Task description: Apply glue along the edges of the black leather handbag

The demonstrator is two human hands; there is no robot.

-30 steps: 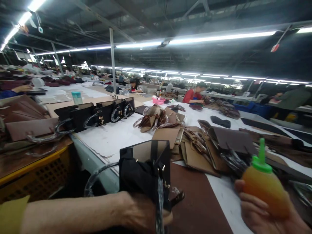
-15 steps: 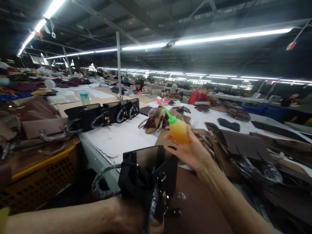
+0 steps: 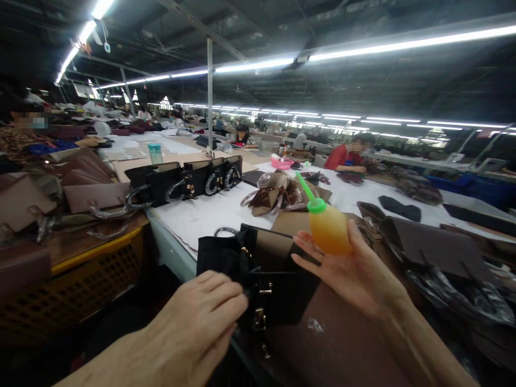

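Compared with half a second back: left hand (image 3: 201, 312) no longer gripping from below, now resting palm-down on the near edge of the black bag (image 3: 262, 274), fingers curled and pinching its front flap beside the gold clasp (image 3: 258, 317). Bag itself now lower and flatter on the desk (image 3: 201, 217), mouth open toward twelve o'clock, handle (image 3: 223, 231) peeking out at eleven. Likely reading: bag being steadied for work with the bottle. Right hand (image 3: 355, 274) now nearer and lower, palm up, fingers spread loosely, cradling the orange bottle (image 3: 328, 231) against thumb and palm. Bottle at two o'clock from the bag, just above its far corner, green nozzle (image 3: 305, 186) tilted toward eleven o'clock, not touching the bag.
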